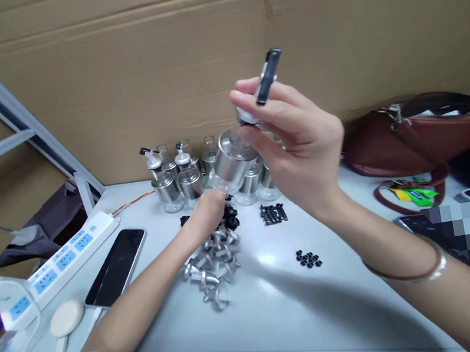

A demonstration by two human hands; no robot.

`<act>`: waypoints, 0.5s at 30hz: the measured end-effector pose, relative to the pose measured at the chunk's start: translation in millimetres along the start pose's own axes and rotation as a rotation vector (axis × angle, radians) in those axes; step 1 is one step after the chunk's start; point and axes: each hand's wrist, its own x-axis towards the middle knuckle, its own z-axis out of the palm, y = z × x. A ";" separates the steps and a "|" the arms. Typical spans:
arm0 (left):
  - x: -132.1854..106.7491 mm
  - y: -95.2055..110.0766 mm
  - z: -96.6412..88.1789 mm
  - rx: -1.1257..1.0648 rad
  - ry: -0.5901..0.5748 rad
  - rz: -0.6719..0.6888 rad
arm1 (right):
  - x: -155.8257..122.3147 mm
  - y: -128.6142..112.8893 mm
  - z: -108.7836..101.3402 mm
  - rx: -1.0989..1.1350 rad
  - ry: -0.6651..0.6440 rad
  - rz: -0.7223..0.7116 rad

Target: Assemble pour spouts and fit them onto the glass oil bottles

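My right hand [296,142] is raised above the table, fingers wrapped round a small bottle [233,161] with a glass base, a steel sleeve and a black-lidded pourer [268,75] on top. My left hand [207,213] reaches forward and down to the far end of a heap of metal spout parts [213,265], beside some black plastic parts [230,218]. Its fingers curl downward and are hidden from me. Behind it stand several finished bottles [173,182] in a cluster against the cardboard wall.
Small black pins [273,213] and black rings [308,258] lie on the white table [284,317]. A phone [116,266], a white power strip [59,263] and a round white puck [66,317] sit left. A brown bag [416,135] and another phone [421,224] are at right.
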 end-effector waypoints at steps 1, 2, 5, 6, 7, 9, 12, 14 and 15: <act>-3.2 0.2 -1.7 0.025 0.004 -0.002 | 2.0 4.9 6.4 -0.020 -0.004 -0.023; -6.7 0.7 -3.5 0.050 0.008 -0.002 | 3.1 10.3 12.7 -0.047 -0.014 -0.031; -18.1 2.3 -8.1 0.072 0.035 0.009 | 0.5 27.5 29.2 -0.112 -0.056 -0.001; -21.7 2.4 -9.0 0.072 0.045 0.016 | -1.9 33.1 33.5 -0.126 -0.071 0.021; -25.0 2.0 -9.6 0.066 0.055 0.023 | -4.7 38.5 37.3 -0.135 -0.084 0.035; -30.1 0.3 -10.0 0.044 0.076 0.034 | -11.0 49.2 43.9 -0.135 -0.101 0.044; -33.6 -3.3 -10.4 -0.006 0.110 0.043 | -21.6 65.2 53.6 -0.131 -0.132 0.046; -34.3 -4.6 -11.1 -0.048 0.137 0.039 | -29.4 73.9 60.2 -0.127 -0.160 0.040; -34.5 -4.8 -11.6 -0.071 0.153 0.033 | -33.2 77.0 63.1 -0.125 -0.182 0.044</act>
